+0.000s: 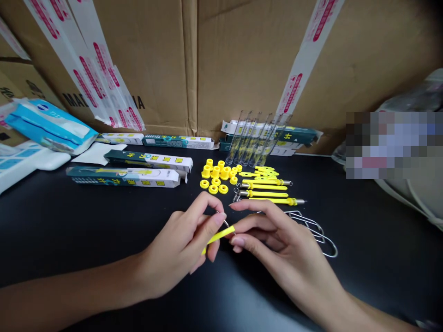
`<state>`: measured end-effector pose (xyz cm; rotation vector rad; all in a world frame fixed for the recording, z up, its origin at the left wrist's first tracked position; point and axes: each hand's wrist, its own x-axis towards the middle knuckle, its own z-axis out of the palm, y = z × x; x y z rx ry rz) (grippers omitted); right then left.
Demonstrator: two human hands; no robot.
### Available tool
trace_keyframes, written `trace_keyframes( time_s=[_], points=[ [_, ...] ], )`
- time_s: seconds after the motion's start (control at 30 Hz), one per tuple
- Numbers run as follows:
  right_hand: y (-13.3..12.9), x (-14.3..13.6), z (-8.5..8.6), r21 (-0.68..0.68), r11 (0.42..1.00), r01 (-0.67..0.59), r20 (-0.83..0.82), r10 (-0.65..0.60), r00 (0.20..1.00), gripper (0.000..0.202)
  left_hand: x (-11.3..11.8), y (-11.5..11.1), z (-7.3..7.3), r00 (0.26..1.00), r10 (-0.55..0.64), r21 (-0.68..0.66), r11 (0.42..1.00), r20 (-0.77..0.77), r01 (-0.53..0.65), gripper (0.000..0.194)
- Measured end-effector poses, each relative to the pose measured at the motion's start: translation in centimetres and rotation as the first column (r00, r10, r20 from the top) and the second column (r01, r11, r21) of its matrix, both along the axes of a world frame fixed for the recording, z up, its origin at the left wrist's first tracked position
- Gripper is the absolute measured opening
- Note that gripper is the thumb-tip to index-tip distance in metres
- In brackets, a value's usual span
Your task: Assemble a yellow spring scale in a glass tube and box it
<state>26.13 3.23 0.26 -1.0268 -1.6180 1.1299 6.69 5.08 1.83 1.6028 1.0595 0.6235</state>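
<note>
A yellow plastic strip [221, 234] sticks out from between the thumb and fingers of my left hand [176, 246], which is closed on it. A thin metal piece [226, 222] shows beside the strip, under the left thumb tip; its kind is hard to make out. My right hand [287, 242] pinches at the strip's right end, and what lies between its fingertips is too small to name. Just beyond the hands lie yellow rods with metal springs [268, 194]. Several wire hooks [327, 240] are partly hidden behind my right hand.
Yellow caps and rings [215, 172] are grouped behind my hands, near flat yellow tabs [265, 171]. Clear tubes [254, 138] lean on printed boxes [304, 135]. More long boxes [122, 177] and a blue tissue pack [51, 127] are left. A cardboard wall [228, 69] stands behind.
</note>
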Motion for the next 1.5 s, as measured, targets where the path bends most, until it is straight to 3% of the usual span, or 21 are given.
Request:
trace_keyframes(
  time_s=[0.27, 0.4, 0.47, 0.57, 0.73, 0.8, 0.87, 0.93, 1.0, 1.07, 1.2, 1.33, 1.5],
  points=[
    [-0.2, 0.2, 0.3, 0.164, 0.986, 0.022, 0.125, -0.043, 0.991, 0.029, 0.2, -0.1, -0.1, 1.000, 0.018, 0.110, 0.994, -0.021, -0.016, 0.021],
    [-0.4, 0.3, 0.3, 0.196, 0.980, -0.020, 0.113, -0.002, 0.994, 0.030, 0.1, -0.3, -0.2, 0.997, 0.040, 0.128, 0.991, 0.064, -0.048, 0.015],
    [-0.3, 0.4, 0.3, 0.201, 0.979, -0.026, 0.123, 0.001, 0.992, 0.031, 0.0, -0.2, -0.1, 0.995, 0.044, 0.112, 0.992, 0.089, -0.054, 0.025],
    [-0.2, 0.7, -0.1, 0.195, 0.980, -0.031, 0.148, 0.002, 0.989, 0.032, -0.2, 0.1, 0.0, 1.000, 0.009, 0.134, 0.991, 0.014, -0.011, 0.025],
    [-0.5, 0.5, -1.0, 0.216, 0.976, 0.009, 0.095, -0.030, 0.995, 0.045, -0.6, 0.0, -0.4, 0.993, -0.097, 0.326, 0.938, -0.069, 0.115, 0.018],
    [-0.7, 0.3, -0.9, 0.163, 0.985, 0.058, -0.016, -0.056, 0.998, 0.048, -0.8, -0.3, -0.7, 0.988, -0.118, 0.374, 0.916, -0.095, 0.145, 0.024],
    [-0.5, 0.1, -0.5, -0.027, 0.998, 0.054, -0.147, -0.058, 0.987, 0.044, -0.9, -0.5, -1.0, 0.986, -0.135, 0.408, 0.898, -0.102, 0.165, 0.029],
    [-0.1, 0.1, 0.0, -0.307, 0.949, -0.072, -0.258, -0.010, 0.966, 0.033, -0.9, -0.6, -1.1, 0.983, -0.160, 0.429, 0.885, -0.085, 0.181, 0.030],
    [0.3, 0.3, 0.4, -0.515, 0.811, -0.278, -0.367, 0.084, 0.927, 0.018, -0.8, -0.5, -1.1, 0.979, -0.197, 0.436, 0.877, -0.056, 0.201, 0.029],
    [0.6, 0.4, 0.6, -0.592, 0.705, -0.392, -0.476, 0.088, 0.875, 0.017, -0.7, -0.4, -1.1, 0.970, -0.242, 0.442, 0.868, -0.022, 0.227, 0.024],
    [0.6, 0.6, 0.4, -0.639, 0.595, -0.488, -0.594, 0.021, 0.804, 0.017, -0.7, -0.2, -1.3, 0.938, -0.340, 0.445, 0.852, 0.071, 0.275, 0.020],
    [0.4, 0.5, 0.5, -0.620, 0.585, -0.524, -0.653, -0.014, 0.757, 0.010, -0.8, -0.3, -1.4, 0.938, -0.317, 0.397, 0.886, 0.141, 0.240, 0.021],
    [0.2, 0.3, 1.3, -0.569, 0.606, -0.556, -0.679, 0.035, 0.733, 0.009, -0.7, -0.3, -0.9, 0.952, -0.145, 0.194, 0.976, 0.268, 0.094, 0.028]
  ],
)
